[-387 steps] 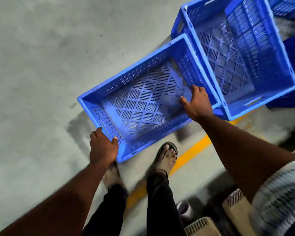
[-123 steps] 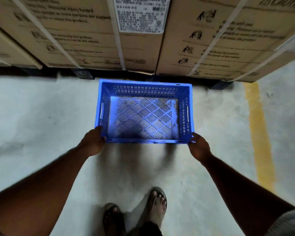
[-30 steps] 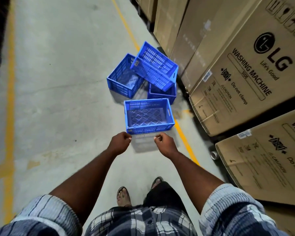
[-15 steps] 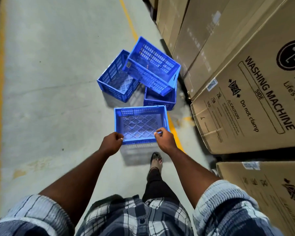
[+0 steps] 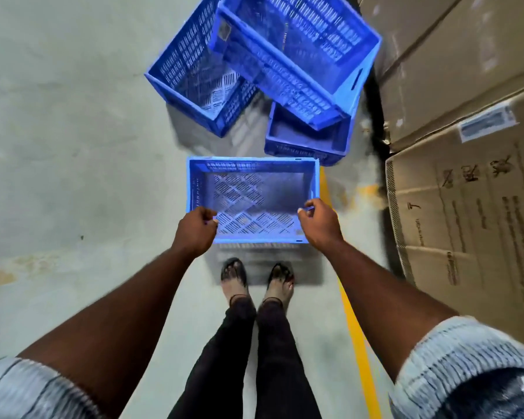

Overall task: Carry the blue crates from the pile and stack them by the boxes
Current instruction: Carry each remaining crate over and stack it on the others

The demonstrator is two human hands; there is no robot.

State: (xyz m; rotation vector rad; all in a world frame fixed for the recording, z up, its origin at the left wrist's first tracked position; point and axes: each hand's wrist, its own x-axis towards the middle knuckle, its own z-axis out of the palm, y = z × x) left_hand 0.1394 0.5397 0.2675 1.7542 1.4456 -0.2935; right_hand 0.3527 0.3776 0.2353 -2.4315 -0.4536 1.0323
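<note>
a blue crate (image 5: 251, 164) is gripped at its near left corner by the curled fingers of the left hand (image 5: 197, 228), and its right rim is pinched by the right hand (image 5: 319, 225). it is seen just ahead of the feet (image 5: 233, 276). more crates (image 5: 294, 46) are piled just beyond, beside cardboard boxes (image 5: 466, 207).

The nearest crate (image 5: 253, 164) and the piled crates (image 5: 294, 86) behind it are moulded blue plastic with a slight sheen and slotted walls, the boxes (image 5: 466, 222) matt brown cardboard, the floor (image 5: 73, 176) smooth, stained grey concrete with a painted yellow line (image 5: 357, 343).
</note>
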